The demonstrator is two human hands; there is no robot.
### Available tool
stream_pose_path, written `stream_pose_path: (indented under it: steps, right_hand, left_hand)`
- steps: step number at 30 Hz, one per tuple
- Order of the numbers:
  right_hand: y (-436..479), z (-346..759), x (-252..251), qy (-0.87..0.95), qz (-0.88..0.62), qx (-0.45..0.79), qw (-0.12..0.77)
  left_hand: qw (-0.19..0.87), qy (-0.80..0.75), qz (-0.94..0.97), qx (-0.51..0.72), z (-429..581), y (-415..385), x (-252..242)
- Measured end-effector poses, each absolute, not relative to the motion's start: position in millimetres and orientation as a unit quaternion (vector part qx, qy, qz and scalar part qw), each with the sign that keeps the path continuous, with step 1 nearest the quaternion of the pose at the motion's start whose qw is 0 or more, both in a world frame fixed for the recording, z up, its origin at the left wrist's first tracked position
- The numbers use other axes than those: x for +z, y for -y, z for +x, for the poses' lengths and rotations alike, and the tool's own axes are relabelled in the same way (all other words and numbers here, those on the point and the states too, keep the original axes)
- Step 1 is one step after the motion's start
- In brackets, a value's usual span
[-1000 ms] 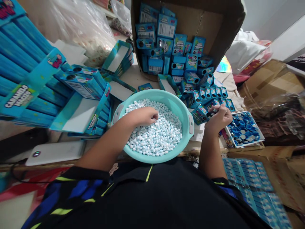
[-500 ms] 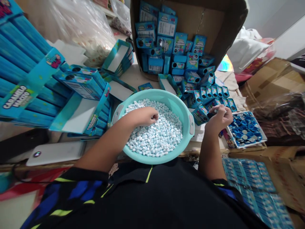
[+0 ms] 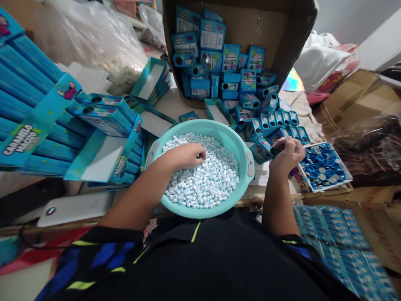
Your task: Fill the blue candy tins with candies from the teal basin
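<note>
A turquoise basin [image 3: 245, 184] holds a heap of small white and pale blue candies [image 3: 203, 190]. My left hand [image 3: 189, 155] rests over the candies with its fingers curled in; what they hold, if anything, is hidden. Right of the basin, my right hand [image 3: 288, 152] is closed, fingertips beside the dark round opening of a small blue candy box [image 3: 262, 150]. Its fingers hide their contents. Behind that box stand several more small blue boxes [image 3: 278, 119] in rows, with round openings on top.
A cardboard carton [image 3: 282, 37] of blue boxes lies on its side at the back. Display trays [image 3: 100, 156] stand left, near a white phone [image 3: 77, 205]. A white box [image 3: 341, 165] holds blue caps [image 3: 324, 167] at right. Wrapped packs [image 3: 332, 234] lie below.
White candies showed between my right fingers before; none show there now. Both hands stay in nearly the same place, and the view has shifted slightly.
</note>
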State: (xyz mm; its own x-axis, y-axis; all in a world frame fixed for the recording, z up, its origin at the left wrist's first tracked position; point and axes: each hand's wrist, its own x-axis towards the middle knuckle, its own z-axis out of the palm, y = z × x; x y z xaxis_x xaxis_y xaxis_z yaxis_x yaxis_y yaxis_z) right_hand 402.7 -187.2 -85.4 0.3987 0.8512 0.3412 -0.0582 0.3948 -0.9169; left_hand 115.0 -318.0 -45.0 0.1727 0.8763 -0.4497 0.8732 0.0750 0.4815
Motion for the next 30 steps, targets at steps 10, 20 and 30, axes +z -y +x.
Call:
stream_pose_path:
  steps: [10,20,30]
  right_hand:
    - [189,404,-80,0.421,-0.448,0.349,0.707]
    - [188,407,-79,0.415,-0.448,0.333,0.719]
    - [186,405,-71,0.404,-0.435,0.336,0.731]
  left_hand:
    - [0.342,-0.636,0.691,0.017,113,320,-47]
    - [0.346,-0.640,0.686,-0.004,117,320,-37]
    - [0.344,-0.643,0.684,-0.007,116,319,-39]
